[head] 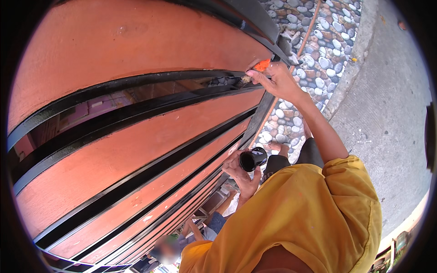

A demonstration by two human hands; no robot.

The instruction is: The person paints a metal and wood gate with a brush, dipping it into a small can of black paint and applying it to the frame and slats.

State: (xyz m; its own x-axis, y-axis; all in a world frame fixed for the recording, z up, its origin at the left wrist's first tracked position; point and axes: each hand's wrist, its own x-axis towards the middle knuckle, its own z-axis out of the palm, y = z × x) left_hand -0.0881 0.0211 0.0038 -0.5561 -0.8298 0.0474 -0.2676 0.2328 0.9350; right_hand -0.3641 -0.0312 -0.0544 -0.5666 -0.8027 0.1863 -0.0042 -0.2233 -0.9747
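My right hand [281, 80] grips a paintbrush [262, 65] with an orange handle. The dark bristles touch, or nearly touch, a black metal bar [191, 92] near the lower end of a slatted fence. Lower in the view, my left hand [241, 175] is wrapped around a small open can [253, 159], dark inside and tilted toward the camera. Broad orange panels [143, 44] alternate with the black bars. A gap above the brushed bar shows a pinkish space behind.
Pebble-patterned ground [321, 61] and a thin orange strip [309, 30] run along the fence foot. Grey concrete [385, 112] lies to the right. Another person [205, 232] is low beside the fence farther along. A grey-and-white thing [288, 47], unclear, is by the far fence corner.
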